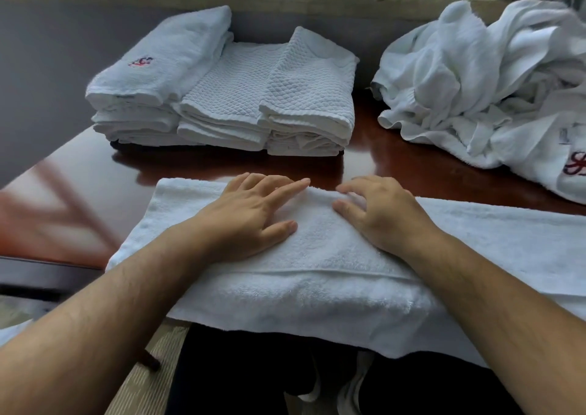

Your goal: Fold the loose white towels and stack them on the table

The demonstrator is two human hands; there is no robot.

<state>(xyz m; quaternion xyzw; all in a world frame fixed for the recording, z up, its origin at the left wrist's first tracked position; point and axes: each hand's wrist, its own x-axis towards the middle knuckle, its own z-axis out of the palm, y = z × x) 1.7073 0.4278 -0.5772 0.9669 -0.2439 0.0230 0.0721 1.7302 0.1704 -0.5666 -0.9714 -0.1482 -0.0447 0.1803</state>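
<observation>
Fingers [291, 190] of the left hand [250, 214] lie straight, pressing the towel [317, 291] at the near edge of the table [396, 167]. The right hand [383, 214] rests beside it, loosely bent, gripping nothing. Soft, light, limp terry, probably best pinched at its corners.

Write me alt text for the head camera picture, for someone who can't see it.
A person's left hand presses flat on a white towel spread along the near edge of a dark wooden table; the right hand rests beside it, fingers bent. Beyond lie folded towel stacks, left, and a heap of loose towels, right.
</observation>
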